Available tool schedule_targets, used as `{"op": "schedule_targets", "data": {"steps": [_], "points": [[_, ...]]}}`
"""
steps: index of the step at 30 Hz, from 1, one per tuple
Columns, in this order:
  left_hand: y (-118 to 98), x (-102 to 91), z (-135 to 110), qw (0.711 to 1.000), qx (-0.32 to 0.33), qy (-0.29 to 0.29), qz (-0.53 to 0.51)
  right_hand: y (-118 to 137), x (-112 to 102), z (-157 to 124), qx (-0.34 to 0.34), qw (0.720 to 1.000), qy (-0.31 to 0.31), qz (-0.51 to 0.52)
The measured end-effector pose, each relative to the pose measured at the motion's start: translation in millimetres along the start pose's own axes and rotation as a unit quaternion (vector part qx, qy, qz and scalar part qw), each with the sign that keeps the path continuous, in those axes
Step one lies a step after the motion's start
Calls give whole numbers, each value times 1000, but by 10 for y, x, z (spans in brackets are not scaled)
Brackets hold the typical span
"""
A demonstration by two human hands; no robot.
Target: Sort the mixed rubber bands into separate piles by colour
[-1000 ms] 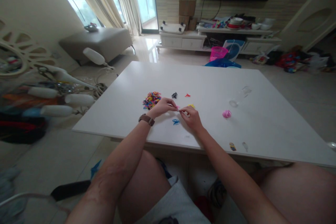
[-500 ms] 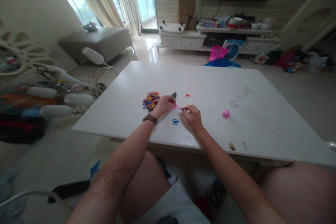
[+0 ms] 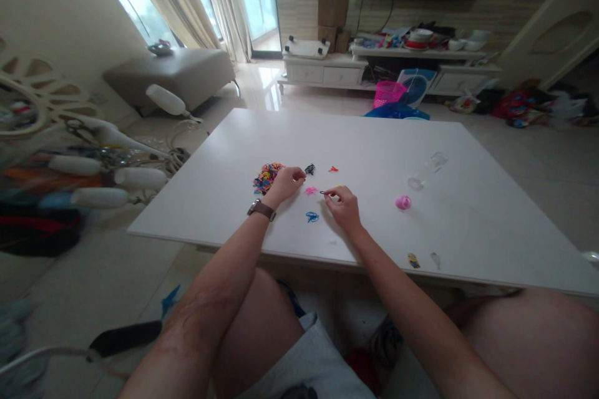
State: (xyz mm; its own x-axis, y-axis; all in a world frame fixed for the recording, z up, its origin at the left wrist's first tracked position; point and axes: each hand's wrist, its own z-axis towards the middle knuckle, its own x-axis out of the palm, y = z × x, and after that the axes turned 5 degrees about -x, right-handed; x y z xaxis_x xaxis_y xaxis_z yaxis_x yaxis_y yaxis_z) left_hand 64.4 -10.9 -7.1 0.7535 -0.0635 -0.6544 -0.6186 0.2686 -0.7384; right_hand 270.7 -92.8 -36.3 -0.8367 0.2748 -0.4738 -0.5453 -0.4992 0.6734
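A heap of small coloured rubber bands [image 3: 266, 176] lies on the white table [image 3: 374, 137]. My left hand [image 3: 286, 182], with a brown watch on its wrist, rests right beside the heap with its fingers curled. My right hand [image 3: 344, 204] pinches a thin dark hook tool [image 3: 324, 192] that points left. Between the two hands lies a pink band [image 3: 310, 190]. A blue band [image 3: 312, 217] is below it. Black bands [image 3: 309, 169] and a red band [image 3: 333, 169] sit just beyond the hands.
A pink round piece [image 3: 403, 202] and a clear plastic container [image 3: 425, 171] lie to the right on the table. Two small stickers [image 3: 413, 260] are near the front edge. A TV stand, a pink basket [image 3: 388, 93] and a grey ottoman stand beyond.
My hands were together at the hook tool; my left hand has drawn away leftward to the band heap. A pink band now lies uncovered between the hands. My right hand stayed put.
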Motion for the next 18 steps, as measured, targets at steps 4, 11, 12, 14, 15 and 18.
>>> {"op": "schedule_targets", "data": {"steps": [4, 11, 12, 14, 15, 18], "points": [[-13, -101, 21, 999, -32, -40, -2, -28, 11, -17, 11, 1000, -6, -6], [17, -444, 52, 976, -120, -184, -2, -100, 15, 96, 0, 998, -3, -61], [36, -489, 45, 971, -133, -198, -4, -116, 19, 159, -6, 997, 2, -76], [80, -560, 27, 964, -156, -218, -2, -157, 47, 316, -13, 994, 11, -104], [101, -585, 18, 961, -165, -222, 1, -183, 75, 403, -11, 993, 14, -117], [148, -633, -11, 958, -181, -222, 7, -276, 215, 653, -2, 988, 44, -151]]}}
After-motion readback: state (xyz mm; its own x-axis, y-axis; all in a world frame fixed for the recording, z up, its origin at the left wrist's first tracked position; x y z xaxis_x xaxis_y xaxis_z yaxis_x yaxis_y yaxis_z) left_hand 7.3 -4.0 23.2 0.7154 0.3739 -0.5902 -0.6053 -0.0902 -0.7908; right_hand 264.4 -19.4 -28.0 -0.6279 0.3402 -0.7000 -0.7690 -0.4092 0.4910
